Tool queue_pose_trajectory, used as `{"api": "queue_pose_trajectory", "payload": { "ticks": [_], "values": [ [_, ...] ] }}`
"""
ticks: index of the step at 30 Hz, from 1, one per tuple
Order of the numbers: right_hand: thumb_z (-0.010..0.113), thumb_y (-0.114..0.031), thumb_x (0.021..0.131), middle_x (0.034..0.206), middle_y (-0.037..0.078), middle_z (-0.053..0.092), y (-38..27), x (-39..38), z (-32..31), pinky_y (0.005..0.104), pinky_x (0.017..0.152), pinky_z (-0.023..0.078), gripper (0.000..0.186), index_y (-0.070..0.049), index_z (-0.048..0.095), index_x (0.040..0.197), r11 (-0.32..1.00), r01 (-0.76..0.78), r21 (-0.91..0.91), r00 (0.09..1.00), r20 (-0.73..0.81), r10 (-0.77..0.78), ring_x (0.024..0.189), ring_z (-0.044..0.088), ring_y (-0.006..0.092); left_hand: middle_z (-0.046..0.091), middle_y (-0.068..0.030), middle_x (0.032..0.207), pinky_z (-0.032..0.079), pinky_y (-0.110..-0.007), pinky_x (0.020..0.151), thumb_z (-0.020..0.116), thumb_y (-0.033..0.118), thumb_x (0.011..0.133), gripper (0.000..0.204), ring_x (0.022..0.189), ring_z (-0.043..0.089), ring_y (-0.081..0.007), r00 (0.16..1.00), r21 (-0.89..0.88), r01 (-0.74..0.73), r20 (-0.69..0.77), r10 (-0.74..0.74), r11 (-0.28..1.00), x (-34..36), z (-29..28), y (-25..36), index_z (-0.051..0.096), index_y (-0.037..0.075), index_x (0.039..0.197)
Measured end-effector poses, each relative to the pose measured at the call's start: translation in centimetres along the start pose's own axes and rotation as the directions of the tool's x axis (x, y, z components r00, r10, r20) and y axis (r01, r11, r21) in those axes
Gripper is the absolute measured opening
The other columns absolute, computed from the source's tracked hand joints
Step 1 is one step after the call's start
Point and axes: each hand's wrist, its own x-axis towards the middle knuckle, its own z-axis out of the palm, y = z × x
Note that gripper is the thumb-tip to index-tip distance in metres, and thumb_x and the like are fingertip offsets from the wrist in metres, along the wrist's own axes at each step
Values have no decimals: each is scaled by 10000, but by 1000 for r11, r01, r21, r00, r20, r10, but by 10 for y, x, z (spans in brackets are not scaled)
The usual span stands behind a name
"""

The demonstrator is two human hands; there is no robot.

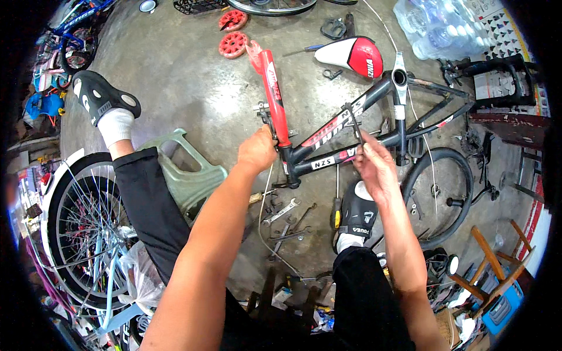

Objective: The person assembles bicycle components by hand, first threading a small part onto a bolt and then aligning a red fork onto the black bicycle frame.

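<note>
A black bicycle frame (pixel 380 137) with red and white markings lies in front of me, its red fork (pixel 272 88) pointing away. My left hand (pixel 257 150) is closed beside the fork, on a small dark and silver metal part (pixel 264 112) whose exact kind is hidden by my fingers. My right hand (pixel 377 165) is over the frame's lower tube, fingers pinched on the near end of a thin black rod-like part (pixel 355 121). That part lies across the frame tubes.
Several wrenches (pixel 282 212) and a yellow-black screwdriver (pixel 336 212) lie near my feet. A red and white saddle (pixel 351 55), red wheels (pixel 233 44) and bottles (pixel 439 26) are beyond. A black tyre (pixel 468 181) lies right; a green stool (pixel 181 169) and wheel (pixel 88 228) are left.
</note>
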Motion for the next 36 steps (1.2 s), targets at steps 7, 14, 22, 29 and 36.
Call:
{"api": "queue_pose_trajectory", "payload": {
  "ticks": [7,14,22,29,36],
  "values": [
    [707,-264,951,1091,97,709,15,49,70,320,819,490,271,-50,726,1116,703,115,-702,988,152,-10,973,656,156,647,-228,1279,528,-506,976,628,211,935,353,1172,651,-406,1000,-2,7,25,-7,1000,0,0,0,526,15,1211],
    [646,-297,866,833,215,719,23,106,97,476,750,544,321,-20,735,1001,240,345,-907,928,293,-229,790,718,384,671,-289,1188,517,-523,945,619,227,964,314,1125,651,-451,999,-35,-34,-37,33,999,1,4,-3,518,-10,1143],
    [578,-318,888,924,257,722,39,134,96,514,866,540,372,16,687,1008,53,297,-953,951,290,-109,944,696,442,645,-227,1295,522,-511,984,610,219,958,334,1186,646,-403,1000,-51,-12,13,13,999,1,2,-2,529,17,1211],
    [550,-329,890,998,280,718,48,153,104,515,924,522,400,24,683,1023,152,235,-960,969,243,38,1010,682,457,645,-227,1289,521,-511,986,617,225,956,347,1189,645,-403,1000,-34,-3,14,4,999,4,4,-3,530,20,1224],
    [525,-300,917,961,281,705,54,139,110,558,886,517,352,16,637,1027,19,329,-944,941,326,-87,960,674,469,645,-226,1286,522,-514,983,621,218,951,354,1186,648,-404,1000,-32,-3,11,3,999,4,4,-4,529,22,1230]
  ]
}}
